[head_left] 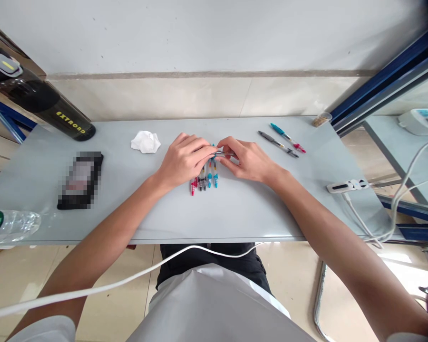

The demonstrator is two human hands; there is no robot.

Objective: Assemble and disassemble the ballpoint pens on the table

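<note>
Between my two hands, a slim pen (224,153) lies crosswise, its ends at the fingertips. My left hand (186,160) is closed on its left end. My right hand (248,159) pinches the right end between thumb and fingers. Under and just below the hands, several pens lie side by side on the grey table (199,218): a red one (193,186) at the left, dark ones (202,184) beside it, and teal ones (216,179) at the right. My left hand hides their upper parts.
A grey pen (278,144) and a teal-and-red pen (288,137) lie at the right. Around stand a small cup (321,119), white tissue (146,142), phone (80,180), black bottle (43,95), clear bottle (19,225) and power strip (346,185). A white cable (128,281) crosses below the table edge.
</note>
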